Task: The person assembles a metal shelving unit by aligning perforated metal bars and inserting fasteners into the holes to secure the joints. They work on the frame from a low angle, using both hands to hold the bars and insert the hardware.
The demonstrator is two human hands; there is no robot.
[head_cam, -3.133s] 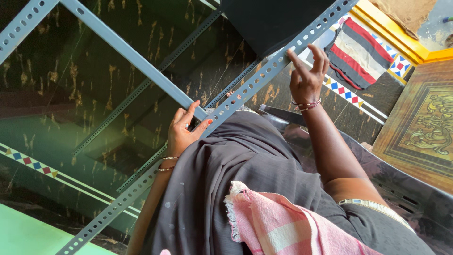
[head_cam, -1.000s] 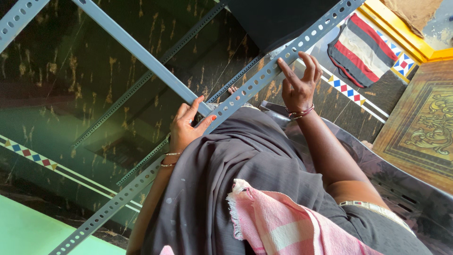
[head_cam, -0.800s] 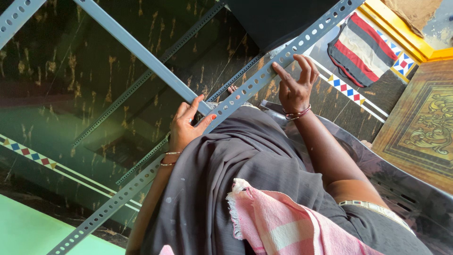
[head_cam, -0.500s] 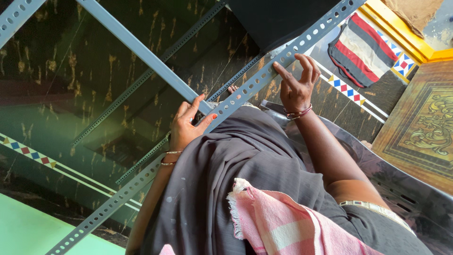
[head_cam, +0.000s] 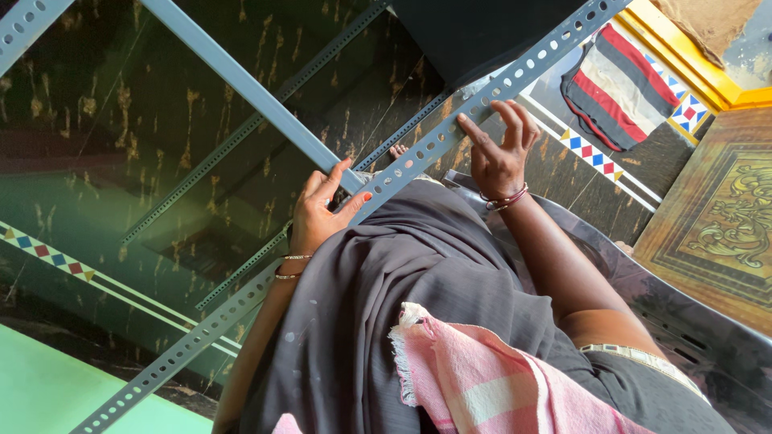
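Across the lap, over the dark cloth, lay the slotted grey angle bar (head_cam: 418,157); the left hand (head_cam: 322,210) pinched its joint with a plain crossbar (head_cam: 241,80); the right hand (head_cam: 498,153) rested half-curled on it; rigid, hard-edged metal, best gripped near the joint.

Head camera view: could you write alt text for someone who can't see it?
Seen from above, a person's two hands rest on a long grey perforated metal bar that crosses the picture diagonally: the left hand where a plain grey bar meets it, the right hand further up. Dark grey cloth and a pink checked towel cover the lap, above a dark marbled floor.
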